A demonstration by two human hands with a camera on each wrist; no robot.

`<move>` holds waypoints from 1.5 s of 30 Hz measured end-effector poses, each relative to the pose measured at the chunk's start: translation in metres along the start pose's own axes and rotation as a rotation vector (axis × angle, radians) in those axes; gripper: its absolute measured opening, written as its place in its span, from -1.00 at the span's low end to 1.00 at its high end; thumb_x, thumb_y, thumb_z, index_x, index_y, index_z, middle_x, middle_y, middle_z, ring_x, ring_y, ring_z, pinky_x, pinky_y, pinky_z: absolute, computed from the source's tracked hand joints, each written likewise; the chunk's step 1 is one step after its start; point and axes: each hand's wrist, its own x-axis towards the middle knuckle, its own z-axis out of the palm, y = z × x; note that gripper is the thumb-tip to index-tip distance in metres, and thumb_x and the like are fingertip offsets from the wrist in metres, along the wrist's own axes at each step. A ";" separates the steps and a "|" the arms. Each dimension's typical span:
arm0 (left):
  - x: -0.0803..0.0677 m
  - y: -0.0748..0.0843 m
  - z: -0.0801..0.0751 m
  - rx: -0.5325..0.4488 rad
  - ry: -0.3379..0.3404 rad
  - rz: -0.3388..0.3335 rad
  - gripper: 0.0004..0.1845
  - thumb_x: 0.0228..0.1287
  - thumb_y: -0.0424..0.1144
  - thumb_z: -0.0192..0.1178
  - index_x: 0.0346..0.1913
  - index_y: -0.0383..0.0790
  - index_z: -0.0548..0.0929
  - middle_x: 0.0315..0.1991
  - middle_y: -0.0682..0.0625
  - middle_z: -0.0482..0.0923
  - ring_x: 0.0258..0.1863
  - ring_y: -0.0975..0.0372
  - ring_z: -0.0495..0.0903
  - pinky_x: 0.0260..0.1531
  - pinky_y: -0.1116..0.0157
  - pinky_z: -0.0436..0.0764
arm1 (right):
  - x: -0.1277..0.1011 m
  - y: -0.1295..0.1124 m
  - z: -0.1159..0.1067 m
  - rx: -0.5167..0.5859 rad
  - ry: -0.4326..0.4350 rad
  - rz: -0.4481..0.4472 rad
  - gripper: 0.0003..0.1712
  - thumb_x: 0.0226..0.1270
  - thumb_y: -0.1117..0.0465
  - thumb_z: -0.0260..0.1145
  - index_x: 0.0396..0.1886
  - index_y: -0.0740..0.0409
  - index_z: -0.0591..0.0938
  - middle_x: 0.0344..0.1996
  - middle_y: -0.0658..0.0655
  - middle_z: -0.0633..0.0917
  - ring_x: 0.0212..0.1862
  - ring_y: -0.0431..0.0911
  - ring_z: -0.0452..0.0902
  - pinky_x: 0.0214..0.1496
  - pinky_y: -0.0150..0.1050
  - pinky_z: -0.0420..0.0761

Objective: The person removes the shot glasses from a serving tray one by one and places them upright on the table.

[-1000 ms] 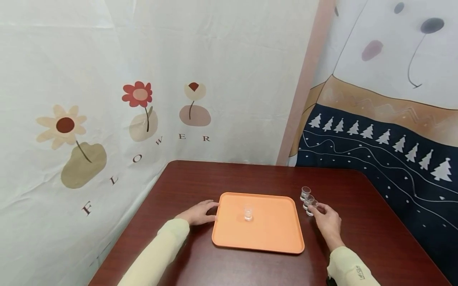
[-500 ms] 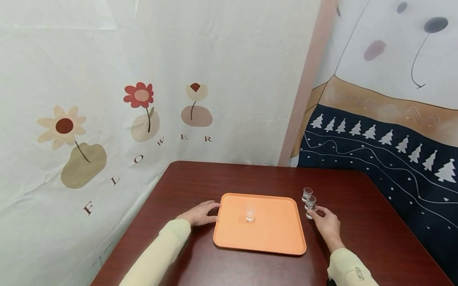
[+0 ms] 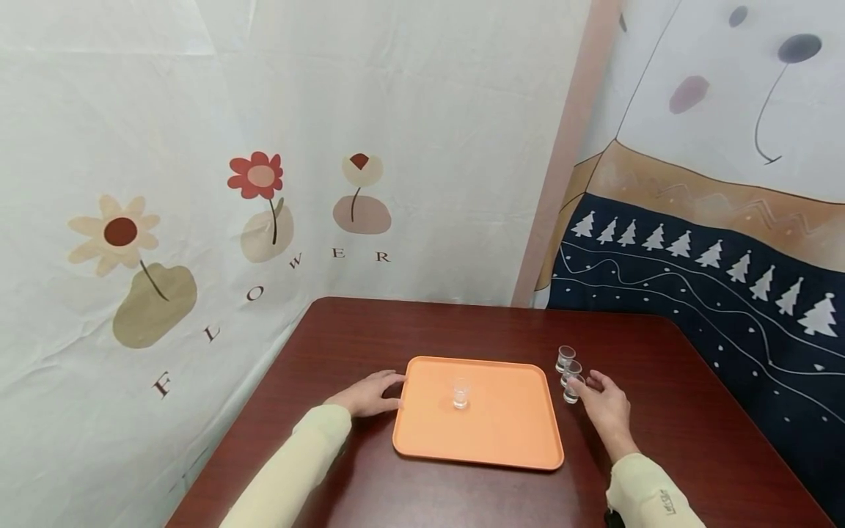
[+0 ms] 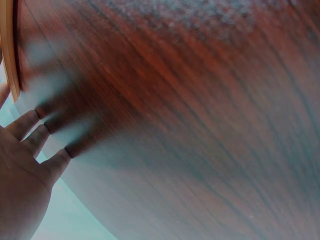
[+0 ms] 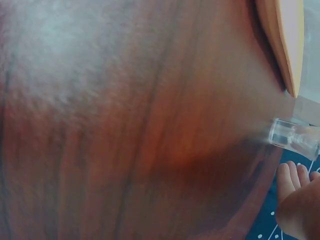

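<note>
An orange tray lies on the dark red-brown table, with a small clear shot glass standing on it left of centre. At the tray's left edge rests my left hand, fingers extended and touching the rim; the left wrist view shows the fingers spread. My right hand is at the nearest shot glass of a row right of the tray. Its thumb lies against that glass, while the other fingers stand apart from it. Two more shot glasses, the middle one and the far one, stand behind.
The table has its far edge against a white cloth printed with flowers. On the right hangs a dark blue cloth with white trees. The tray's right rim lies close to the row of glasses.
The right hand's fingers have moved slightly away from the nearest shot glass, widening the gap to the thumb. My left hand stays at the tray's edge. The view has shifted a little.
</note>
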 end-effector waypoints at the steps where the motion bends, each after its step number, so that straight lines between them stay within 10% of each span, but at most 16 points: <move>1: 0.000 0.000 0.000 -0.001 -0.001 0.000 -0.35 0.33 0.11 0.27 0.42 0.00 0.42 0.44 -0.23 0.24 0.43 -0.06 0.23 0.30 -0.06 0.30 | 0.000 -0.001 -0.001 0.004 0.006 -0.005 -0.22 0.32 -0.01 0.39 0.34 0.42 0.42 0.17 0.45 0.55 0.23 0.27 0.45 0.23 0.10 0.42; 14: 0.000 -0.001 -0.003 0.010 0.006 0.006 -0.35 0.33 0.10 0.26 0.42 -0.03 0.43 0.44 -0.24 0.24 0.44 -0.08 0.21 0.31 -0.08 0.28 | 0.004 -0.031 0.001 0.112 0.007 -0.033 -0.23 0.37 -0.02 0.37 0.42 0.30 0.38 0.29 0.37 0.48 0.27 0.20 0.46 0.22 0.05 0.49; 21: -0.001 0.000 -0.001 0.004 0.003 -0.003 -0.35 0.34 0.10 0.26 0.42 -0.02 0.42 0.45 -0.23 0.23 0.44 -0.07 0.21 0.31 -0.07 0.29 | -0.001 -0.043 0.017 0.122 -0.008 -0.054 -0.21 0.32 -0.16 0.36 0.39 0.21 0.45 0.19 0.32 0.59 0.14 0.12 0.58 -0.12 -0.32 0.64; 27: -0.002 0.000 -0.001 0.005 -0.002 -0.003 -0.35 0.34 0.09 0.26 0.42 -0.02 0.42 0.45 -0.24 0.23 0.43 -0.08 0.22 0.31 -0.08 0.29 | -0.010 -0.047 0.035 0.133 -0.063 -0.109 -0.27 0.34 -0.10 0.37 0.34 0.28 0.49 0.23 0.32 0.55 0.24 0.13 0.51 0.18 -0.01 0.53; 45: -0.002 0.002 -0.001 0.001 0.000 0.001 -0.36 0.34 0.08 0.26 0.42 -0.04 0.43 0.44 -0.23 0.24 0.43 -0.07 0.22 0.31 -0.07 0.29 | -0.039 -0.056 0.088 0.200 -0.181 -0.179 -0.46 0.31 0.15 0.43 0.20 0.35 0.59 0.12 0.33 0.63 0.11 0.16 0.61 0.03 -0.01 0.62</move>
